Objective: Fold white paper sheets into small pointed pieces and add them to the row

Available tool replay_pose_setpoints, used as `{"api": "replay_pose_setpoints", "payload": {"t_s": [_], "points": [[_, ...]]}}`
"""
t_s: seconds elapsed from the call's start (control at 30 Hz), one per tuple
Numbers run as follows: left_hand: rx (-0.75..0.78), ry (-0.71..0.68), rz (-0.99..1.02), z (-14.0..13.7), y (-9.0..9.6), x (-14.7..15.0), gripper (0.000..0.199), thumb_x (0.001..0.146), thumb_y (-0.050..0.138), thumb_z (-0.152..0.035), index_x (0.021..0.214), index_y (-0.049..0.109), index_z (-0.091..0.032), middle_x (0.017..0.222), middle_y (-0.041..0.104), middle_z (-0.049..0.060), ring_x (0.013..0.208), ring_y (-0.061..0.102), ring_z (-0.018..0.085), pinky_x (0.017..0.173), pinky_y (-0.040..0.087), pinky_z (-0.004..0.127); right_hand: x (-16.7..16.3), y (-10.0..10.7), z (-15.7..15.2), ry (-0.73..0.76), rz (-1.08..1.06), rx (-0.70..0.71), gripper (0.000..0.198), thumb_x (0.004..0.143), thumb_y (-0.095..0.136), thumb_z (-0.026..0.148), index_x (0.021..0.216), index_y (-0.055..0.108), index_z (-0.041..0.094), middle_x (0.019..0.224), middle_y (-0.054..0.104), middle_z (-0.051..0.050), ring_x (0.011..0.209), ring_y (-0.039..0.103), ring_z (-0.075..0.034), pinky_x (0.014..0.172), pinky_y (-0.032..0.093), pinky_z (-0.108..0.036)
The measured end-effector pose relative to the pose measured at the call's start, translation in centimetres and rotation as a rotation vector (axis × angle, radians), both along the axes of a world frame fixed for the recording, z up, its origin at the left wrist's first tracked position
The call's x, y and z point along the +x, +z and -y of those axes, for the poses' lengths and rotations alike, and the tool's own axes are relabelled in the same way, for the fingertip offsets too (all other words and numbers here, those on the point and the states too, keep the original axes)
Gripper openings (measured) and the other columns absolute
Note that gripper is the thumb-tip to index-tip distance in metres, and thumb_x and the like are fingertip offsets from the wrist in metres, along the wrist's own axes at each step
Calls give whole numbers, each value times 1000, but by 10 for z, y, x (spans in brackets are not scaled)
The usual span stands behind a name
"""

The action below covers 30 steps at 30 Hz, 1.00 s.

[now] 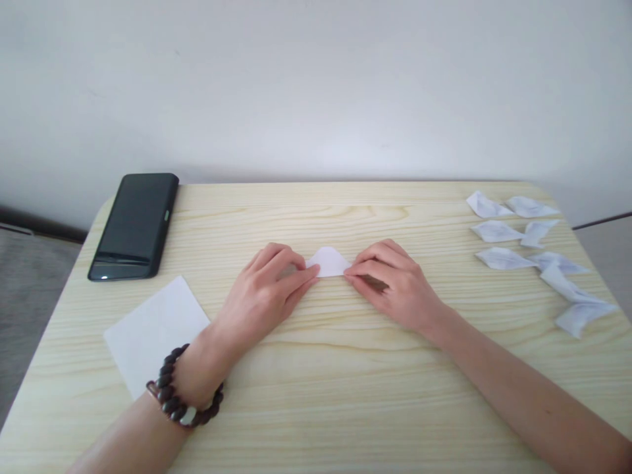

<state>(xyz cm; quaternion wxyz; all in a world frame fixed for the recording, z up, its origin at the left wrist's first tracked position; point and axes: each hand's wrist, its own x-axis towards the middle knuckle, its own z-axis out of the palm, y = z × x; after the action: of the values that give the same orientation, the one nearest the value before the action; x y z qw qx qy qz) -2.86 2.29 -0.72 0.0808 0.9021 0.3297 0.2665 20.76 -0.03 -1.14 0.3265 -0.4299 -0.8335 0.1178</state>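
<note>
A small folded piece of white paper [330, 262] is held in the middle of the table, its straight edge toward me and its blunt peak pointing away. My left hand [269, 280] pinches its left end between thumb and fingers. The right end is pinched by my right hand [390, 280] in the same way. Both ends of the paper are hidden under my fingertips. A flat white paper sheet [155, 329] lies on the left, partly covered by my left wrist, which wears a dark beaded bracelet.
On the right of the wooden table [345, 395] lie several folded white paper pieces [503, 259] in rough rows. A black device with a dark screen [135, 224], like a phone or tablet, rests at the back left. Behind the table rises a pale wall [316, 85].
</note>
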Motion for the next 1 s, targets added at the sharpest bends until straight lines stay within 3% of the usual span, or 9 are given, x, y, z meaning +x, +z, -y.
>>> {"api": "replay_pose_setpoints", "payload": {"t_s": [0.3, 0.43, 0.6, 1.0], "points": [[-159, 42, 123, -3, -2, 0, 11, 90, 58, -19, 93, 69, -20, 86, 65, 3, 82, 59, 15, 73, 51, 28, 2, 3, -2, -109, 8, -222, 11, 88, 60, 24, 80, 65, 18, 77, 65, -2, 79, 55, -18, 79, 40, -36], [-169, 42, 136, -4, -1, 2, 10, 88, 61, -21, 89, 70, -19, 82, 64, 3, 78, 58, 15, 69, 50, 28, 2, 3, -3, -117, 4, -240, 8, 88, 60, 24, 87, 66, 18, 77, 65, -2, 80, 55, -18, 79, 40, -35], [-183, 92, 136, -2, -1, 3, 8, 89, 61, -22, 89, 68, -19, 82, 66, 1, 80, 58, 14, 73, 50, 28, 2, 1, -4, -111, 12, -227, 26, 89, 59, 25, 114, 64, 19, 80, 66, -3, 84, 55, -20, 80, 41, -37], [-191, 158, 141, -1, -1, 6, 7, 87, 64, -21, 88, 71, -20, 79, 66, 1, 84, 54, 15, 74, 48, 28, -1, 4, -3, -131, 31, -245, 22, 89, 56, 18, 106, 70, 21, 81, 66, -4, 81, 53, -20, 76, 40, -36]]}}
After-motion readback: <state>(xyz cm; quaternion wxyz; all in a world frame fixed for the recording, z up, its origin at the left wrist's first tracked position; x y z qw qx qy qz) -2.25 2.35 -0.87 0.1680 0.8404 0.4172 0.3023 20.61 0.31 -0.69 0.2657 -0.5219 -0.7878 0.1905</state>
